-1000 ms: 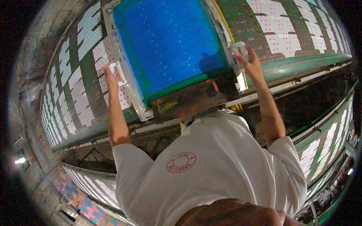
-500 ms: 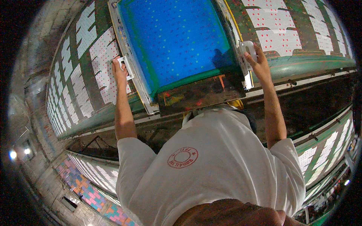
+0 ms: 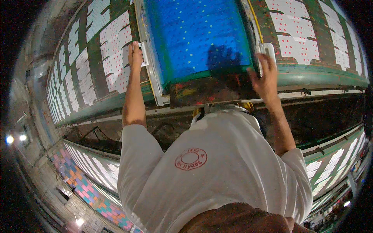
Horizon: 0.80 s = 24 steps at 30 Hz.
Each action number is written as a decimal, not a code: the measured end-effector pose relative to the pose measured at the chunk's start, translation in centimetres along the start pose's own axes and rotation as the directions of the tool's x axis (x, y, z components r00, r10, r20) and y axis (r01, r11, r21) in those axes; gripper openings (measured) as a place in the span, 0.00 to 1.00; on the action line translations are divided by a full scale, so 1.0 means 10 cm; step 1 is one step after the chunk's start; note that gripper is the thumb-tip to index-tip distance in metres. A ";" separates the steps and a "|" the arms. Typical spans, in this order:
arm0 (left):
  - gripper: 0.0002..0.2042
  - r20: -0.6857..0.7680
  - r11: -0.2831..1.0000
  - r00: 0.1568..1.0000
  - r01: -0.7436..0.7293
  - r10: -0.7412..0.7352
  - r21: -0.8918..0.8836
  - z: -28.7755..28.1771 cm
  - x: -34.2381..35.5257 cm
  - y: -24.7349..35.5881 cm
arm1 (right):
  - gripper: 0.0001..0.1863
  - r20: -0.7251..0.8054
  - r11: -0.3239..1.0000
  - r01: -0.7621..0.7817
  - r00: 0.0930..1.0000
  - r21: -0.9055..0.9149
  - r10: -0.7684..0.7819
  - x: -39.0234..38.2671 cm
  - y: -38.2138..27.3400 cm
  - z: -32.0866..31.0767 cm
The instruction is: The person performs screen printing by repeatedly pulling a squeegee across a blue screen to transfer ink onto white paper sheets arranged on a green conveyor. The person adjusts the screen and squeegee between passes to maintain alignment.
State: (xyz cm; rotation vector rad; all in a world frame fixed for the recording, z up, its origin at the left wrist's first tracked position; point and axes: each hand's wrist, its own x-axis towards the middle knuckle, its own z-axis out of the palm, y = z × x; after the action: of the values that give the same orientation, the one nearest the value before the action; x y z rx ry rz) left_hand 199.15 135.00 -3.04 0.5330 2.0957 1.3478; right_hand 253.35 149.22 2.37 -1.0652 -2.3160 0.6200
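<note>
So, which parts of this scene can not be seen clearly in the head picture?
- Far end of the blue printing screen: cut off by the top edge.
- Left hand fingers: curled round the white handle, so the grip is hidden.
- Right hand: its fingers blur, and whether it grips the right handle cannot be told.
- Floor under the long green table: too dark.
- Person's lower body: hidden by the white shirt.
</note>
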 end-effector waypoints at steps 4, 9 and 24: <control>0.23 0.067 0.988 0.996 0.071 -0.062 -0.139 -0.05 0.05 -0.05 | 0.32 0.398 0.892 0.385 0.799 0.239 -0.451 -0.25 -0.65 0.22; 0.49 -0.002 0.992 0.994 0.107 -0.107 -0.060 -0.09 0.15 -0.20 | 0.32 0.617 0.888 0.459 0.706 -0.025 -0.347 -0.34 -0.97 0.43; 0.47 -0.042 0.951 0.992 -0.105 0.122 0.292 0.00 0.14 -0.12 | 0.34 0.479 0.879 0.359 0.859 -0.313 -0.180 -0.14 -1.05 0.64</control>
State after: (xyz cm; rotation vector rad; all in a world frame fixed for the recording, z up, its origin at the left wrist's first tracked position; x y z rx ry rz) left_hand 198.10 135.36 -4.48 0.7527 2.3610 1.1337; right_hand 244.39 140.68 3.32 -0.7773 -3.0187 0.3011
